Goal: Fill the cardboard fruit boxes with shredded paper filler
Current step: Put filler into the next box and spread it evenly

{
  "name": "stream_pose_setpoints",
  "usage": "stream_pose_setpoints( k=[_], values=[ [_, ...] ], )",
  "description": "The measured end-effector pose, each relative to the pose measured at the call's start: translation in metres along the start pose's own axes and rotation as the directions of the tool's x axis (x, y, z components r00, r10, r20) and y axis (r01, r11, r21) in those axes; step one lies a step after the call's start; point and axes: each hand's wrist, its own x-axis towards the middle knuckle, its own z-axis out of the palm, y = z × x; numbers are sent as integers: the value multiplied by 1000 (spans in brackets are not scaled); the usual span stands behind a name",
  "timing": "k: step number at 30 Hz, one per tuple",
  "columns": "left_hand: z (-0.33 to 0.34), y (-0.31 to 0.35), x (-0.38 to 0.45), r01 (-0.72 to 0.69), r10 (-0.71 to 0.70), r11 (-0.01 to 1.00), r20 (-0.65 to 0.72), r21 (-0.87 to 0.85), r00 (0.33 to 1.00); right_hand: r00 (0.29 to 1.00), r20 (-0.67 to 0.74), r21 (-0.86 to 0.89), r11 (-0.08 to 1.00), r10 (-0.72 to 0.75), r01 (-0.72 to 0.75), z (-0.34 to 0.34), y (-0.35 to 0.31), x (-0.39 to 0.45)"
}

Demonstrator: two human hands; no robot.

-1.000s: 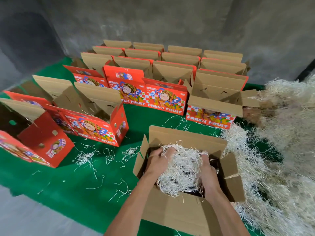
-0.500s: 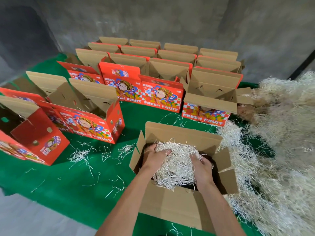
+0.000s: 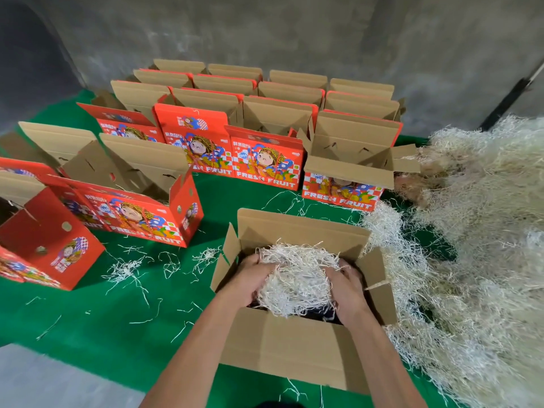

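An open cardboard fruit box [image 3: 294,346] stands right in front of me on the green cloth, flaps spread. A wad of white shredded paper [image 3: 297,278] sits in its mouth. My left hand [image 3: 250,279] grips the wad's left side and my right hand [image 3: 346,291] grips its right side, both inside the box opening. The fingertips are buried in the strands. The box bottom is dark and mostly hidden under the paper.
A big heap of shredded paper [image 3: 477,237] covers the right side of the green cloth [image 3: 123,319]. Several open red "FRESH FRUIT" boxes [image 3: 265,160] stand in rows behind and to the left. Loose strands [image 3: 129,269] lie scattered on the cloth. A grey wall rises behind.
Both hands have pushed the wad of paper lower into the box and squeezed it tighter between them. The view has shifted slightly.
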Motion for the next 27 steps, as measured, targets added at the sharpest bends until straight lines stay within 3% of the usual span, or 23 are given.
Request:
stream_pose_setpoints(
  k=[2,6,9,11,14,15,18,20,24,27],
  values=[
    [-5,-1,2,-94,101,991,-81,91,992,996,-52,-19,998,-67,66,-1,1,3],
    [-6,1,-10,-273,288,935,-36,225,957,973,-106,-141,972,-205,190,7,-2,-1],
    [0,7,-18,-347,393,884,-93,314,915,935,-99,-140,935,-341,327,10,-8,-2],
    [2,14,-23,-382,438,862,-110,332,892,944,-79,-162,938,-322,306,10,-13,-1],
    [3,24,-31,-210,216,962,-18,172,976,982,11,-210,960,-189,187,3,-19,-6],
    [0,24,-28,-132,129,985,34,113,991,991,82,-124,986,-103,113,0,-21,-7],
    [-11,24,-26,-34,92,981,306,-191,947,947,320,177,982,2,-62,-10,-24,-10],
    [-14,19,-24,0,106,966,398,-258,911,923,384,191,978,8,-88,-15,-22,-12],
    [-1,19,-25,-96,150,971,246,-219,958,865,492,-139,990,103,-39,-12,-20,-15],
    [-1,18,-24,-206,223,965,93,-161,970,913,404,-147,989,46,15,-10,-20,-14]
  ],
)
